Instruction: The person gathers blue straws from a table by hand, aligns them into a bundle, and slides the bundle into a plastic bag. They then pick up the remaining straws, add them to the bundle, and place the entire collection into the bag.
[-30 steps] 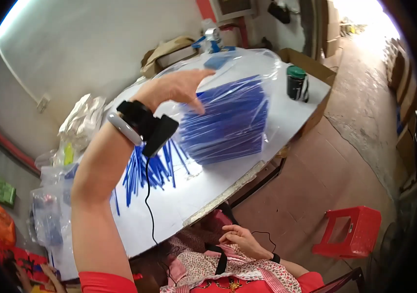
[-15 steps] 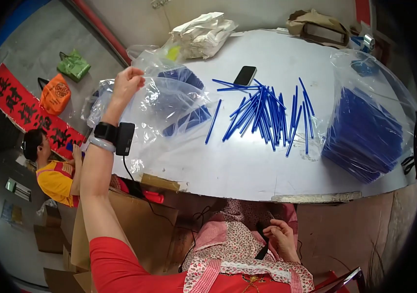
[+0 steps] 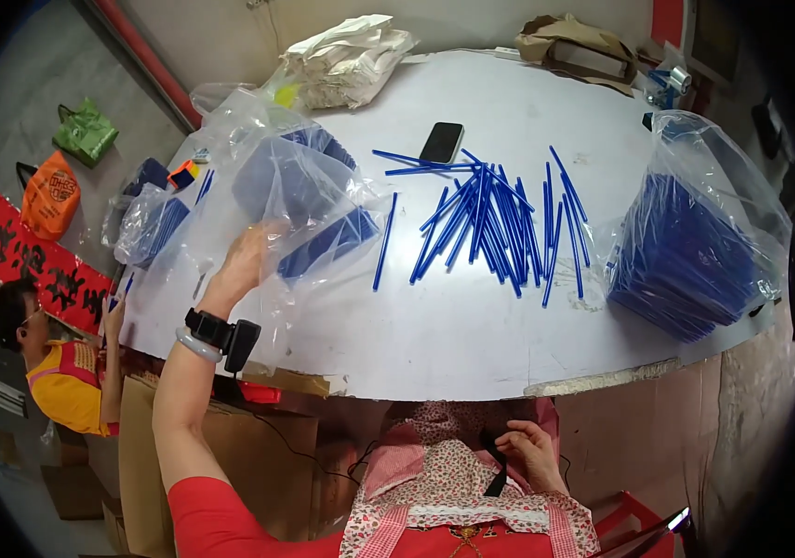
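My left hand (image 3: 247,265), wearing a black wristwatch, a bangle and a small black device at the wrist, reaches into the loose film of a clear plastic bag (image 3: 278,200) on the left of the table. Film covers its fingertips, so their grip is hidden. That bag holds a bundle of blue sticks (image 3: 330,244). My right hand (image 3: 532,456) rests low over the floral apron (image 3: 444,465), beside a black strap (image 3: 498,470). Its fingers are curled in; what they hold, if anything, I cannot make out. Loose blue sticks (image 3: 486,223) lie spread mid-table.
A larger clear bag packed with blue sticks (image 3: 681,256) stands right. A phone (image 3: 442,142), white sacks (image 3: 346,60) and a brown paper bag (image 3: 574,51) lie farther back. A co-worker (image 3: 67,377) is at far left, near cardboard boxes (image 3: 211,456).
My left hand has come down from above the bag into its film, and its fingertips are now covered. My right hand stays near the apron. The whole view has shifted slightly.
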Available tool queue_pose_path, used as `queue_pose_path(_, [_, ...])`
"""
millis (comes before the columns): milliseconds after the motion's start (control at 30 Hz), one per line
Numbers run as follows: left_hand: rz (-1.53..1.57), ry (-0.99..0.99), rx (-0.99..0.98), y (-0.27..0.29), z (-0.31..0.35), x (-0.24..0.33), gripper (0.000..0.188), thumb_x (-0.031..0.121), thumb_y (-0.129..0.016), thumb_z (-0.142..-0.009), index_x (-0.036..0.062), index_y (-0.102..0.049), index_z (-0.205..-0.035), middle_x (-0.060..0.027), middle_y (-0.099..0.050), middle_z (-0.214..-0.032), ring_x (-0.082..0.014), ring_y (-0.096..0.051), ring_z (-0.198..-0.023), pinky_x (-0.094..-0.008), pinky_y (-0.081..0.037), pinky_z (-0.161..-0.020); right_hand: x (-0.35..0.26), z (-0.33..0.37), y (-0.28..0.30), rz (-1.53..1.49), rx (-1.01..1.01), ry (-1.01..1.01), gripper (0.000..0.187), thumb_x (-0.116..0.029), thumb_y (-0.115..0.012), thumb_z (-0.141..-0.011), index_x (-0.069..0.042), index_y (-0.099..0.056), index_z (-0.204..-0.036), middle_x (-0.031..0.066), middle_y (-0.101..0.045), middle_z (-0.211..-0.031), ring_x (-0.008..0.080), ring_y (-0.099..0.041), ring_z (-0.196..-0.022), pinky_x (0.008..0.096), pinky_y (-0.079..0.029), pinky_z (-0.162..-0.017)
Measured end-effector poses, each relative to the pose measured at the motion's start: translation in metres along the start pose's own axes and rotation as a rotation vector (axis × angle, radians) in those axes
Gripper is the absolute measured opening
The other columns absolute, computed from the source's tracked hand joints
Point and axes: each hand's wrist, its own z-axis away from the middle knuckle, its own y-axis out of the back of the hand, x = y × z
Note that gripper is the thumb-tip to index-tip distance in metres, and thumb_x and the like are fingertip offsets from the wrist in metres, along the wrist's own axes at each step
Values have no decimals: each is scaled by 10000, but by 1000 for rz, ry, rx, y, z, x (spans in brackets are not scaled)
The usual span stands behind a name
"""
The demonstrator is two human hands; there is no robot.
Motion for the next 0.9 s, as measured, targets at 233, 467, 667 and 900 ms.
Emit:
queue_pose_path(233, [449, 105, -273, -70, -48, 9, 572, 154, -657, -803, -5, -438, -1307, -181, -534, -1274, -305, -520, -1164, -368, -425, -952, 8, -1, 6, -29, 73, -23, 275, -110, -539, -938, 30, -500, -1171, 129, -668, -962, 150, -637, -863, 264, -512, -794])
queue_pose_path(467, [-9, -49, -191, -191, -10, -83, 634, 390, -572, -882, -48, -424, -1315, -194, -562, -1225, -320, -545, -1083, -361, -443, -904, 4, 0, 7, 16, 89, -74, 277, -128, -522, -950, 41, -493, -1166, 118, -669, -986, 137, -629, -882, 250, -501, -791])
queue_pose_path(667, [680, 501, -279, -176, 1, -118, 510, 368, -597, -862, -35, -562, -1173, -220, -597, -1168, -343, -605, -1001, -411, -491, -806, 3, -4, 7, 71, 4, -41, 288, -133, -514, -949, 54, -491, -1166, 114, -669, -990, 130, -627, -885, 253, -497, -787])
queue_pose_path(900, [198, 405, -10, -113, -10, -126, 229, 197, -582, -815, 2, -638, -921, -224, -649, -981, -380, -634, -886, -466, -500, -709, 3, 1, 1, 58, -12, -16, 309, -129, -512, -948, 45, -493, -1203, 106, -670, -987, 121, -624, -888, 243, -492, -789])
